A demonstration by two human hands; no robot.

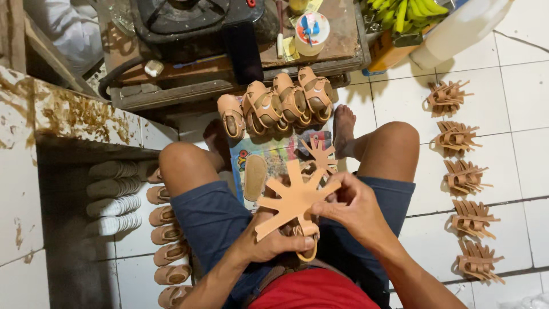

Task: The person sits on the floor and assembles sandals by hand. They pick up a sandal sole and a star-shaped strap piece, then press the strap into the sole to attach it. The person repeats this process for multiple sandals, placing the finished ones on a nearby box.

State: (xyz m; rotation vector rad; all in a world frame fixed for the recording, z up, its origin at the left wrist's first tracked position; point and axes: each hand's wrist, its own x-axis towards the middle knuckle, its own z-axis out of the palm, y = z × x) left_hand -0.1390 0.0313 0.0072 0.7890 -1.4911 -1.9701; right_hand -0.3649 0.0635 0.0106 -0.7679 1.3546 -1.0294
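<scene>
The person sat with knees apart over a tiled floor [514, 103], and the step in hand looked like the fitting of a tan, star-shaped strap piece [294, 200] to a small sandal sole [303, 237]. The left hand [269, 243] was clenched around the sole from below, its thumb lying across the looped edge, so the sole sat low in that grip, just above the lap. The right hand [351, 206] pinched one arm of the strap piece between fingertips and thumb, on the piece's right side. The strap piece lay spread flat over the sole, touching both hands, its arms fanning up and left past the left hand.

The next move probably called for a steady left hand while the right drew one arm down and around the sole's edge; how the arm would be fastened could not be told.

A second strap piece [320, 157] lay on a printed mat [274, 154] between the feet, beside a loose insole [254, 177]. Finished sandals [274, 106] stood in a row by the low desk [229, 86], and bundles of cut straps [463, 177] lined the floor to the right.
</scene>
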